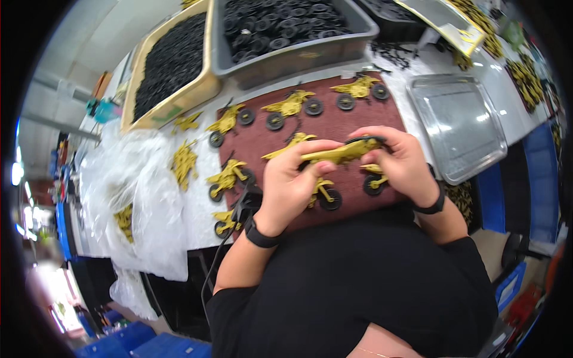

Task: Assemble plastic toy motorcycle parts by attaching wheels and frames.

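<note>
Between my two hands is a yellow toy motorcycle (pixel 347 153), held level over a dark red mat (pixel 340 121). My left hand (pixel 288 182) is closed on its left end, thumb along the near side. The fingers and thumb of my right hand (pixel 407 162) grip the right end, where a black round part, looking like a wheel, shows at the top. Several similar toy motorcycles stand on the mat, such as one with two black wheels (pixel 290 106) at the far side. Others near my hands are partly hidden by them.
Behind the mat stand a cream bin (pixel 200 92) of small black parts and a grey bin (pixel 298 59) of black wheels. A clear plastic tray (pixel 456 128) lies at the right. Loose yellow parts (pixel 184 162) and a plastic bag (pixel 146 197) are at the left.
</note>
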Motion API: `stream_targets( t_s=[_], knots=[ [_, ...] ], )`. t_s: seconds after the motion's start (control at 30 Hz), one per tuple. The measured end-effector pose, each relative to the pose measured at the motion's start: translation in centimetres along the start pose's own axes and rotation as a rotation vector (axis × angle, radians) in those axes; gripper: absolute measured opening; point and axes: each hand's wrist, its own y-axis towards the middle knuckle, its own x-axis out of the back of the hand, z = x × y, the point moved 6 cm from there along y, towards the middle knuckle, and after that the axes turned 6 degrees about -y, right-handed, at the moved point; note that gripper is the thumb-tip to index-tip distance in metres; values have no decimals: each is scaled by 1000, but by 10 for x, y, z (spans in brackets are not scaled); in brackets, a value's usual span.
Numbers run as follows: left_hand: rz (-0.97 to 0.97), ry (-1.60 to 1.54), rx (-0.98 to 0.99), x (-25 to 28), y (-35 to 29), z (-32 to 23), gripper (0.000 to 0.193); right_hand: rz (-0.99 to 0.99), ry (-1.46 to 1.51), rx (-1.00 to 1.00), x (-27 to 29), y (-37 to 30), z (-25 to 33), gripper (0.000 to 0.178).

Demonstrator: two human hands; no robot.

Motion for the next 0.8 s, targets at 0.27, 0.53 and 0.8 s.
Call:
stream_targets(
  t_s=[0.27,0.53,0.8],
  knots=[
    [-471,922,-47,136,-14,-5,23,-91,-634,-85,52,20,-41,29],
    [-534,1629,379,241,-59,40,28,-303,-1004,3,44,30,-28,28],
    [-432,1493,225,248,-58,25,15,-210,-850,208,-13,67,30,21]
  ],
)
